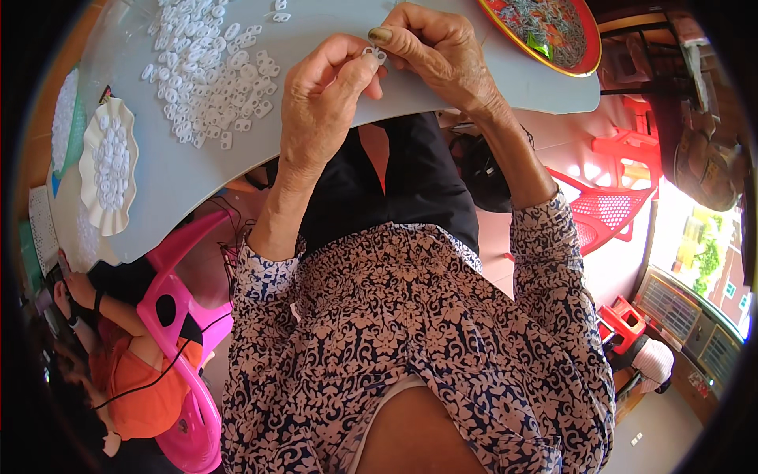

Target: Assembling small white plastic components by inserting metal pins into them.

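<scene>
Between the thumb and fingertips of my left hand [325, 99] is a small white plastic piece [379, 56] with holes in it. My right hand [442, 59] meets it at the table's near edge, thumb and forefinger pinched together right beside the piece. Whatever lies in that right pinch is too small to make out. Left of my hands, a loose pile of similar white plastic pieces [209, 83] spreads over the grey table [304, 17]. Beyond my right hand stands a red round tray [594, 49] of thin metal parts [557, 24], with something bright green among them.
A cream wavy-edged dish [88, 162] of white pieces sits at the table's left end. Near it a person in orange [154, 395] sits on a pink chair [201, 426]. Red plastic chairs [608, 207] stand on the right. My lap is just below the table edge.
</scene>
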`<state>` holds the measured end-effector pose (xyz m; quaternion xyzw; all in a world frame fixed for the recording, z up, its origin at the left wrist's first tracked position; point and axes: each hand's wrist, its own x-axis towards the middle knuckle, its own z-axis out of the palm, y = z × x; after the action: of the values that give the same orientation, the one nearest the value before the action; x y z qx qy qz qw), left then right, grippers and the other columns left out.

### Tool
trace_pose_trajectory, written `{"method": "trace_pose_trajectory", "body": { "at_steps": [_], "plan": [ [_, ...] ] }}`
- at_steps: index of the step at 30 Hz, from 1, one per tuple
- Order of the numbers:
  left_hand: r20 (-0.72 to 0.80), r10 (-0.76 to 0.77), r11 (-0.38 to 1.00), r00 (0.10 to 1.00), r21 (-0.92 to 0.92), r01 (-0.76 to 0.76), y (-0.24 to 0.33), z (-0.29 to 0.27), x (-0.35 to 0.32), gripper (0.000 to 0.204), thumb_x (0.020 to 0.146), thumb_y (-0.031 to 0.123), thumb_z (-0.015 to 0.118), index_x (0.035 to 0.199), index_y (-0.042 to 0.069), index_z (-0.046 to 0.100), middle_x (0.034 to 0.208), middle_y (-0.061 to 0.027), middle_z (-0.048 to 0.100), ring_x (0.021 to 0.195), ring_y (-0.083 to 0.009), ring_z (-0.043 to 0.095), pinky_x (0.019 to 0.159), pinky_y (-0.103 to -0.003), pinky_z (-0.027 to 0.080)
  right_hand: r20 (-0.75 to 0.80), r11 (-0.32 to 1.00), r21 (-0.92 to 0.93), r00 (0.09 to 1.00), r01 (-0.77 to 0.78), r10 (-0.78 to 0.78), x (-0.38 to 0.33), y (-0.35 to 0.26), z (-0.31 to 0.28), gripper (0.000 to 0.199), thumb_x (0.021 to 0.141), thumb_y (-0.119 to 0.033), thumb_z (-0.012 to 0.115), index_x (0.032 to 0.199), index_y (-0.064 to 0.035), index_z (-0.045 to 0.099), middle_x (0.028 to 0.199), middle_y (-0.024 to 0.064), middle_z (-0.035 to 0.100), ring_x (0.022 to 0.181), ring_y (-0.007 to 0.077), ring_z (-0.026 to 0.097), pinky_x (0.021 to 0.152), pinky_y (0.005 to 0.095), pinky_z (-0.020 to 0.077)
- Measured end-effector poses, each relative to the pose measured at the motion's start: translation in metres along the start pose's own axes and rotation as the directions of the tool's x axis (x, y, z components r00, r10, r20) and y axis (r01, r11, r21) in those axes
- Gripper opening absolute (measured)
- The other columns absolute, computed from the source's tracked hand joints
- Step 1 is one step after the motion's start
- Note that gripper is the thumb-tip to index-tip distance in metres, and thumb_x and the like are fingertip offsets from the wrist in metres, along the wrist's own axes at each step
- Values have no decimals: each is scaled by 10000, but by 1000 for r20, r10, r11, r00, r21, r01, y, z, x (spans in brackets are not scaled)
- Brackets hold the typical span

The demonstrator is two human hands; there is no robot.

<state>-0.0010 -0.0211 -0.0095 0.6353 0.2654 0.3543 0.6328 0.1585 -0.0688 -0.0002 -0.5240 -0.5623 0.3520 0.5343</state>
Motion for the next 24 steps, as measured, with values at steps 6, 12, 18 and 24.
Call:
{"method": "trace_pose_trajectory", "body": {
  "at_steps": [6,12,18,24],
  "plan": [
    [-4,20,1000,1000,-13,-20,-1,1,0,141,894,141,552,846,22,608,630,11,566,585,-22,460,541,-186,350,16,1000,5,1000,-12,12,0,0,0,258,888,-247,633,774,-15,641,621,-5,580,593,51,509,532,218,407],
    [0,-16,1000,1000,6,16,-2,0,-1,140,887,147,557,833,27,604,622,25,551,544,-8,414,489,-182,322,10,1000,19,1000,7,-7,-1,-1,2,255,882,-240,641,786,-4,637,647,12,614,623,57,553,557,222,441],
    [-40,36,999,999,13,-35,-2,5,-1,123,877,121,550,807,25,583,634,23,548,554,-13,434,492,-184,347,-22,984,-180,1000,14,-18,-1,-6,4,246,871,-238,653,772,-14,639,618,19,612,586,51,539,529,226,438],
    [-39,68,996,997,68,-65,-2,3,-2,118,869,110,556,796,19,573,637,22,532,575,-31,478,511,-187,387,-14,967,-253,1000,21,-26,-1,-4,3,253,865,-251,662,756,-24,640,599,1,596,572,45,513,521,223,420]
  ]
}}
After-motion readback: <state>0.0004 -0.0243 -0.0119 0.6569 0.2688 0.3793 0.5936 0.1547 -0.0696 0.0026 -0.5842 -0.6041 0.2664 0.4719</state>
